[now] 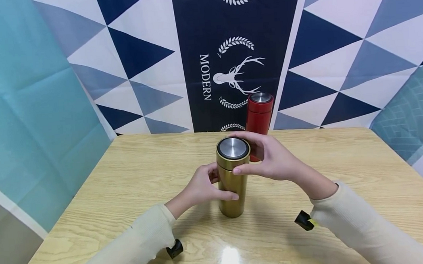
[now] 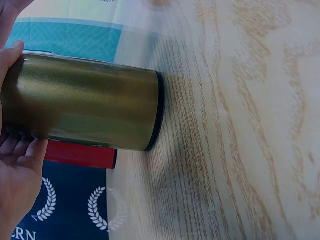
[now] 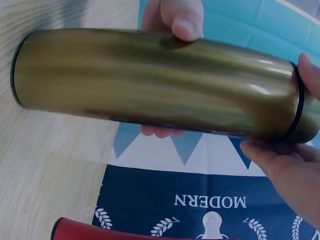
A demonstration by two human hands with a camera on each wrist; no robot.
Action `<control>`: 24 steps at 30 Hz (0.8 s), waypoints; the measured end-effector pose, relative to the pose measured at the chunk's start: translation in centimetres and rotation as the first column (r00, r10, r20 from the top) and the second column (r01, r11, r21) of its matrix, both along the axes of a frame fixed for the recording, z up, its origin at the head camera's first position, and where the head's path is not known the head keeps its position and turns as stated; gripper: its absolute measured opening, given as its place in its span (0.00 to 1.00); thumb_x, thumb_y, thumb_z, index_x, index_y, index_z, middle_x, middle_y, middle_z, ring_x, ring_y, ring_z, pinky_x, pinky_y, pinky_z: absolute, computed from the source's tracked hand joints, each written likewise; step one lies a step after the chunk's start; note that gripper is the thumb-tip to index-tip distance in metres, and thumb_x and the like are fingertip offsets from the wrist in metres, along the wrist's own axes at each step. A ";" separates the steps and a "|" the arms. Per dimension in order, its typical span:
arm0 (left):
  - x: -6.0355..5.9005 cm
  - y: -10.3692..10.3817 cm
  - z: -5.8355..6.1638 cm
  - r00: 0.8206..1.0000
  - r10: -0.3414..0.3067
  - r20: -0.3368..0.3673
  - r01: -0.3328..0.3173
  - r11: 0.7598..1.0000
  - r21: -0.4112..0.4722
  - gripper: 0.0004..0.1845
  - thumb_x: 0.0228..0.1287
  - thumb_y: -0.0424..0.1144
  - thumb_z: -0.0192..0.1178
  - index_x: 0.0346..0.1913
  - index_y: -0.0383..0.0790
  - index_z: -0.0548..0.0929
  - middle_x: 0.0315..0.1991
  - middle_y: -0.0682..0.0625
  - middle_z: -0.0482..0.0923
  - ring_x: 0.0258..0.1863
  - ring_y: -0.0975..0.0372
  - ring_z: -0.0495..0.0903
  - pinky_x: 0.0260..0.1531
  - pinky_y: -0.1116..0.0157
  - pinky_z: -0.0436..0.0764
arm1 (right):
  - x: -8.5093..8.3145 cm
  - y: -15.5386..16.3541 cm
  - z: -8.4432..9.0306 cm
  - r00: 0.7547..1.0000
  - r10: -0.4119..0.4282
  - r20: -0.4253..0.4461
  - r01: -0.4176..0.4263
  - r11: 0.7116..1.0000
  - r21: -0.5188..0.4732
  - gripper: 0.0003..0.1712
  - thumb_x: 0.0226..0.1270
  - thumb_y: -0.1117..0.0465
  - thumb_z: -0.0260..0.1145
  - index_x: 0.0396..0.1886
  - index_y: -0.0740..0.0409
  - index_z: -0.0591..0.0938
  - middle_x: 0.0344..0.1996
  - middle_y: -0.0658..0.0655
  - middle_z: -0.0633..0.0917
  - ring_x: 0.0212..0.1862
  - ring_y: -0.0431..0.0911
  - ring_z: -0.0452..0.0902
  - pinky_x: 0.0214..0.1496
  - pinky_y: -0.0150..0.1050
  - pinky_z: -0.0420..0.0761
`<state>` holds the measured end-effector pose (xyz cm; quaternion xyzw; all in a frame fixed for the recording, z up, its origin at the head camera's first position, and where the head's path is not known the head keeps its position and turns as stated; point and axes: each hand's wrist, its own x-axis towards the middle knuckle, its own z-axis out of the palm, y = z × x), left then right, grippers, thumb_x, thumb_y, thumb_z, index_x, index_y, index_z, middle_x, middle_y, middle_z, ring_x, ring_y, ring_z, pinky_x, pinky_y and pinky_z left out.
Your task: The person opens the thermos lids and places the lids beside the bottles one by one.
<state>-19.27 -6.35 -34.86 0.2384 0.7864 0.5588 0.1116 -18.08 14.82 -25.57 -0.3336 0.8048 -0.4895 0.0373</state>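
A gold flask (image 1: 232,183) with a silver-topped lid (image 1: 232,148) stands upright on the wooden table (image 1: 345,172). My left hand (image 1: 204,187) grips its body from the left, thumb across the front. My right hand (image 1: 265,157) grips the lid, thumb at its seam. The left wrist view fills with the gold flask (image 2: 85,102) and my left hand (image 2: 17,185) round it. In the right wrist view the gold flask (image 3: 150,87) lies across the frame with my right hand (image 3: 287,165) at its lid end and the left hand's fingers (image 3: 175,17) behind.
A red flask (image 1: 258,115) with a silver top stands upright just behind the gold one, near the table's far edge. A patterned cloth backdrop (image 1: 206,47) hangs behind the table. Small black camera mounts (image 1: 304,220) hang under both wrists.
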 end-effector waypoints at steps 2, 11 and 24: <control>0.1 0.0 0.0 1.000 0.003 0.000 -0.003 1.000 -0.001 0.32 0.42 0.37 0.77 0.55 0.44 0.78 0.53 0.49 0.82 0.50 0.62 0.83 0.55 0.67 0.81 | -0.2 0.1 0.0 1.000 0.029 -0.003 -0.029 1.000 -0.004 0.42 0.52 0.64 0.75 0.68 0.55 0.68 0.59 0.58 0.78 0.59 0.52 0.78 0.59 0.40 0.81; 0.3 -0.1 0.0 1.000 0.022 -0.005 -0.022 1.000 -0.015 0.32 0.42 0.38 0.77 0.55 0.43 0.78 0.52 0.49 0.82 0.50 0.62 0.83 0.55 0.67 0.81 | -0.9 0.2 0.3 0.993 0.114 0.021 -0.114 0.993 0.003 0.42 0.53 0.64 0.75 0.68 0.57 0.68 0.60 0.58 0.77 0.61 0.49 0.77 0.61 0.40 0.79; 0.4 0.2 0.3 1.000 0.027 -0.003 -0.027 0.999 -0.025 0.32 0.43 0.39 0.77 0.56 0.45 0.78 0.53 0.50 0.82 0.50 0.62 0.82 0.55 0.65 0.81 | -0.6 0.9 0.9 0.982 0.170 0.086 -0.174 0.984 0.043 0.48 0.56 0.66 0.71 0.74 0.53 0.58 0.68 0.59 0.68 0.68 0.56 0.68 0.65 0.46 0.76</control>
